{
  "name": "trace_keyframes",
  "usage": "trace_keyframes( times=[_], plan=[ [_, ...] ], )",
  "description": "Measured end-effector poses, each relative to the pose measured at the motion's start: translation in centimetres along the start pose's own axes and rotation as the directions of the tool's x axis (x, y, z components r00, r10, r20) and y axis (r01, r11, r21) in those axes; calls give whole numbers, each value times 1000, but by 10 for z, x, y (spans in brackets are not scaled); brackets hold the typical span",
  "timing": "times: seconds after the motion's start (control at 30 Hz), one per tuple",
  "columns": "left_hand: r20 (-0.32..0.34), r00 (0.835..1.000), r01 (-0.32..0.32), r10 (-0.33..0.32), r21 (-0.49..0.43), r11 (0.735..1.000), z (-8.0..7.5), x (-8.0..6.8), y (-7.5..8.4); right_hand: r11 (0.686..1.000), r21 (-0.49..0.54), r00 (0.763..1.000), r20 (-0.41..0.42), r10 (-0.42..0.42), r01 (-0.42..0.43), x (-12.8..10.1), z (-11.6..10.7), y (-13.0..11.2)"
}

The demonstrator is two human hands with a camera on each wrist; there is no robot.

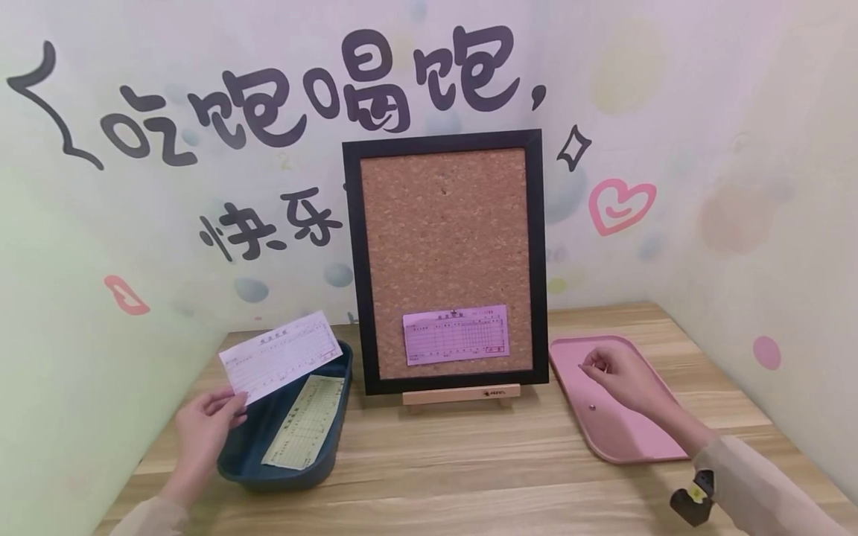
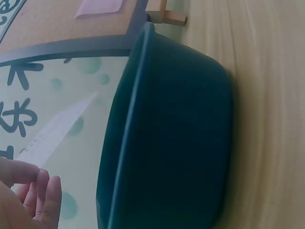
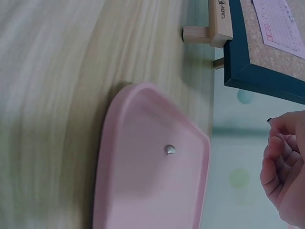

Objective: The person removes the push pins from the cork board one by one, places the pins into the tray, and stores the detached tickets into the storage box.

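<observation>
My left hand (image 1: 228, 408) pinches a white form slip (image 1: 281, 356) by its lower corner, above a dark blue tray (image 1: 281, 476). A yellow-green slip (image 1: 308, 420) lies in that tray. In the left wrist view the slip (image 2: 52, 133) stands beside the tray wall (image 2: 167, 143), with my fingers (image 2: 38, 191) below it. My right hand (image 1: 593, 365) hovers over a pink tray (image 1: 630, 439), its fingertips pinched on a small dark pin. One silver pin (image 1: 593, 406) lies on the tray, also in the right wrist view as the pin (image 3: 170, 150) on the pink tray (image 3: 143, 200), left of my hand (image 3: 281, 162).
A black-framed cork board (image 1: 445, 223) stands on a wooden stand (image 1: 461, 394) between the trays, with a pink form (image 1: 456, 335) pinned low on it. Decorated walls close in behind and on both sides. The wooden table (image 1: 469, 461) runs to the front edge.
</observation>
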State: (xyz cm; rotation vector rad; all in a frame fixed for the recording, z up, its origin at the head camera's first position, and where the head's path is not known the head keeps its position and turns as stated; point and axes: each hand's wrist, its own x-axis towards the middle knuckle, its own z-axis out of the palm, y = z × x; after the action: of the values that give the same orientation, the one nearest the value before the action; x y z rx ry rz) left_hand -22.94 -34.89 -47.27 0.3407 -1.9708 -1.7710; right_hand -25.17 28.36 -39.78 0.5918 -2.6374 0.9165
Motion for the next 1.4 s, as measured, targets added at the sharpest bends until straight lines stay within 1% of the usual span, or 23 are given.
trace_keyframes(
  times=[0.1,0.13,0.2,0.27,0.37,0.4,0.47,0.5,0.57,0.63,0.7,0.73,0.8,0.83,0.9,1.17,1.4],
  plan=[
    [-30,999,27,-24,81,996,-2,-4,1,1000,9,1000,12,15,-15,-5,0,4],
    [-52,998,50,-44,106,993,-3,-5,1,1000,12,1000,17,26,-27,-6,1,5],
    [-71,995,75,-66,133,988,-4,-6,1,999,11,998,31,47,-47,-9,1,7],
    [-82,994,80,-68,150,985,-5,-6,-1,998,10,997,42,63,-63,-12,1,8],
    [-74,996,65,-54,151,986,-6,-9,0,997,8,995,49,82,-83,-16,3,10],
    [-62,997,58,-49,153,986,-5,-12,3,996,9,995,47,90,-91,-16,3,11],
    [-39,997,76,-70,188,979,0,-22,20,994,11,993,43,110,-110,-18,5,13],
    [-32,998,66,-61,201,977,3,-26,23,993,8,992,38,118,-118,-19,6,14],
    [-25,998,65,-61,256,965,7,-30,28,991,13,991,34,130,-131,-21,7,16],
    [-15,997,81,-80,312,947,12,-39,40,991,7,991,31,131,-131,-23,8,18],
    [0,998,65,-69,336,939,16,-45,47,992,-4,991,32,129,-129,-25,9,20],
    [13,996,76,-86,352,933,19,-50,56,991,-7,991,35,131,-131,-27,10,21],
    [43,992,94,-116,354,930,25,-62,77,990,-22,989,35,140,-140,-29,10,23],
    [54,991,95,-122,356,930,27,-66,84,989,-23,989,37,146,-145,-30,11,24],
    [75,988,98,-133,358,929,30,-70,88,988,-35,987,36,154,-153,-32,11,25],
    [150,976,102,-161,338,936,35,-74,89,988,-44,988,37,149,-147,-35,14,28],
    [173,967,137,-190,277,951,37,-77,89,985,-49,985,47,165,-163,-36,14,31]
  ],
)
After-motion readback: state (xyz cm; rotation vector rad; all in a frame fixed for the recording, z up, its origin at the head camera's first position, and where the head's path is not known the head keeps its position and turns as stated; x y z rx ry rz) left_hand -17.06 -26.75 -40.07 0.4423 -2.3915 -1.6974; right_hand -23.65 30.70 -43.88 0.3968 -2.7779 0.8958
